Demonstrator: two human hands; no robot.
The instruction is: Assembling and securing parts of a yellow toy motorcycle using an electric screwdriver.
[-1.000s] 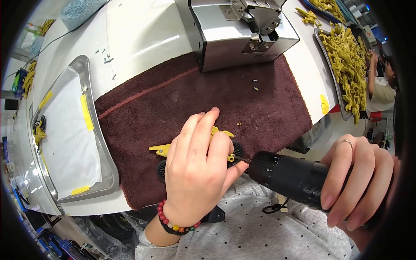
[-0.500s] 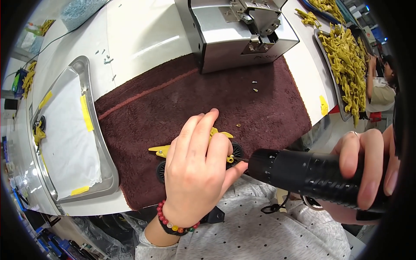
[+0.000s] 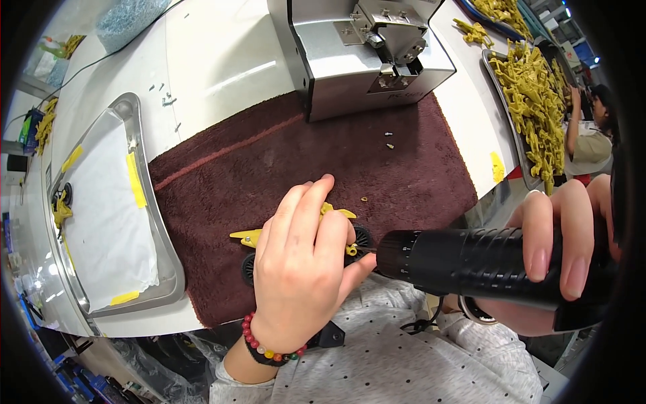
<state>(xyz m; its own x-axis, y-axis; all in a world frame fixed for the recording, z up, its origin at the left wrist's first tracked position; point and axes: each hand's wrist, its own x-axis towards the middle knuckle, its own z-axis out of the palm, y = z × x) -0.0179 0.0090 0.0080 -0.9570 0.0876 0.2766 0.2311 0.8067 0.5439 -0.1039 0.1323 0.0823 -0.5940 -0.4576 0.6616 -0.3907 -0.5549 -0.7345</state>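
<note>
My left hand [image 3: 293,252] is closed over a small yellow toy motorbike [image 3: 249,239] with black wheels [image 3: 248,268], pressing it onto the brown towel [image 3: 235,178]. The palm and fingers hide most of its body. My right hand [image 3: 577,246] is wrapped round a black electric screwdriver [image 3: 447,259], held nearly level. Its nose meets the bike's right end, beside my left thumb; the tip and any screw there are too small to make out. Two small screws [image 3: 389,140] and a tiny yellow piece [image 3: 364,198] lie on the towel beyond my left hand.
A metal machine [image 3: 363,81] stands on the towel's far edge. At left, a lined steel tray [image 3: 176,269] holds a yellow-and-black part [image 3: 62,205]. Loose screws [image 3: 167,101] lie on the white table. A tray heaped with yellow parts [image 3: 528,101] is far right, near another person [image 3: 589,135].
The screwdriver and my right hand have shifted slightly left, with the fingers a little higher. My left hand stays on the toy motorbike. The whole view has shifted slightly.
</note>
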